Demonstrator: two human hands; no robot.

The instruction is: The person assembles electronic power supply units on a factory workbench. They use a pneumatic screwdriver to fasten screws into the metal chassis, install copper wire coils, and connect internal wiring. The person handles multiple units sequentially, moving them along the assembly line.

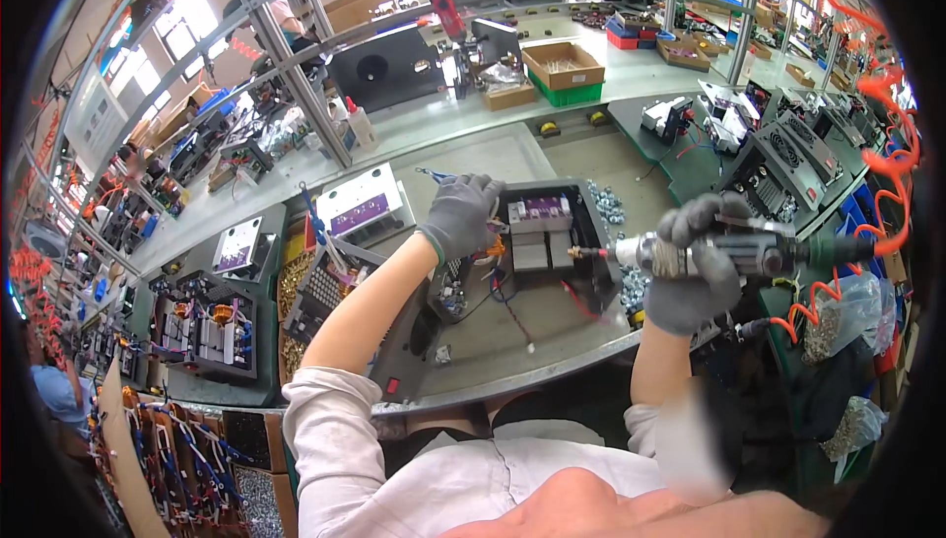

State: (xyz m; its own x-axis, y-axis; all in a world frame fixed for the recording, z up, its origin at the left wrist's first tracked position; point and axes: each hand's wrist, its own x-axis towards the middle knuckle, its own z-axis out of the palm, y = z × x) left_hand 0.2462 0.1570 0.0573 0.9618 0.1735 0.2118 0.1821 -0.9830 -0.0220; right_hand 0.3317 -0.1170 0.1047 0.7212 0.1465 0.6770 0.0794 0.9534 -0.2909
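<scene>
My left hand (461,220), in a grey glove, is closed over the left edge of a black metal housing (588,228) that lies in front of me. Inside the housing are a purple circuit board (542,208) and grey metal blocks (532,250); orange-wound coils show beside my fingers. My right hand (694,277), gloved too, wraps round an air screwdriver (764,254) held level. Its bit points left, at the right side of the housing; whether it touches anything I cannot tell.
Loose silver fasteners (636,292) lie right of the housing, brass ones (293,311) to the left. A white plate with a purple board (363,208) and another open housing (207,331) stand left. Orange coiled hose (892,173) hangs right. A cardboard box (562,63) sits behind.
</scene>
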